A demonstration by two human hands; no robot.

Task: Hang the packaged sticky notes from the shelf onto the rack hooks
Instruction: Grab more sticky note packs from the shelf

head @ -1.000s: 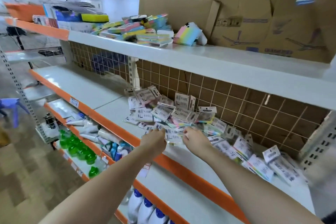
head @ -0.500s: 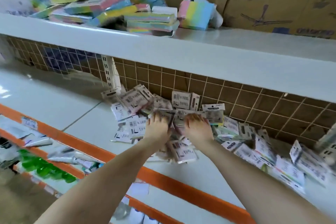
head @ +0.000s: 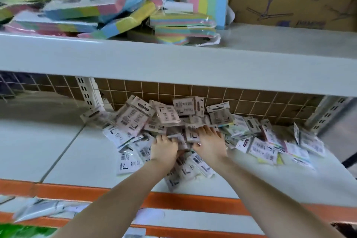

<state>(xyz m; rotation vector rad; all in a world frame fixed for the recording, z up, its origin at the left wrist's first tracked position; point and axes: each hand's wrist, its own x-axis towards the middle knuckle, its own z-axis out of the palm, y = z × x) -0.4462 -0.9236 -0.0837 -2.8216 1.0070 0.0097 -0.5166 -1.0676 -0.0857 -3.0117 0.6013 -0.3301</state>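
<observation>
Here, in the head view, both hands are sunk into the heap of packaged sticky notes [head: 173, 120] on the white shelf [head: 58, 150]. The left hand [head: 164, 148] has its fingers curled down into the packs just ahead of its knuckles; whether it has closed on any single pack I cannot tell. The right hand [head: 209, 142] lies just beside it with fingers spread flat, pressing on the packs under them. More packs fan out to either side of the hands and behind them, against the wire grid back panel [head: 241, 100]. The step looks like picking, not yet hanging: no pack is lifted. No rack hooks show, so the next move calls for singling out one pack by its header card and finding a hook.
</observation>
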